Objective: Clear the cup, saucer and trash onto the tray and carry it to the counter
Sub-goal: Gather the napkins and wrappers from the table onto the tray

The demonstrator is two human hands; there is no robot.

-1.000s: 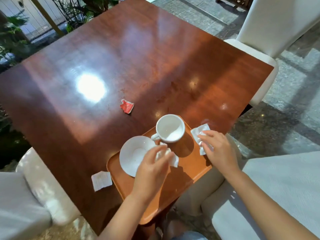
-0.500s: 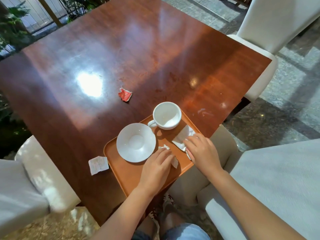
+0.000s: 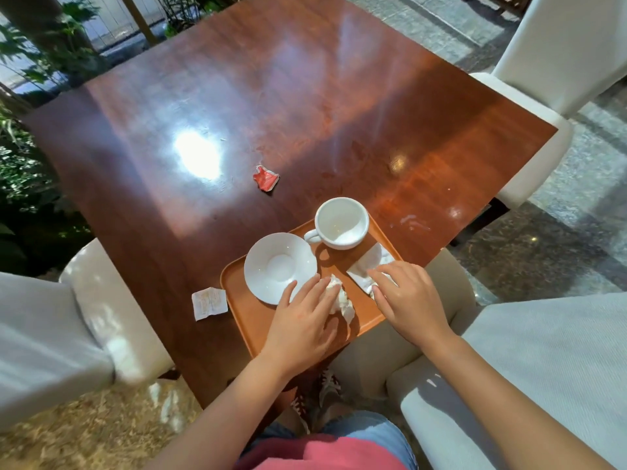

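An orange tray [image 3: 245, 312] sits on the near corner of the wooden table [image 3: 305, 113]. On it stand a white cup [image 3: 341, 222] and, to its left, a white saucer [image 3: 280, 266]. My left hand [image 3: 302, 320] lies flat, fingers spread, over a crumpled tissue [image 3: 342, 300] on the tray. On the tray's right edge, the fingers of my right hand [image 3: 407, 296] rest flat on a white napkin [image 3: 368, 264]. A red wrapper [image 3: 266, 178] lies on the table beyond the tray. A white paper slip [image 3: 208, 303] lies just left of the tray.
White upholstered chairs stand at the far right [image 3: 549, 62], near left [image 3: 101, 310] and near right [image 3: 526, 361]. Plants [image 3: 37, 164] line the left side. A stone floor [image 3: 543, 249] runs along the right. My legs and shoes are below the table corner.
My left hand lowered the crumpled tissue onto the tray. My right hand slid the napkin from the table edge onto the tray. Both hands now lie flat on the paper.
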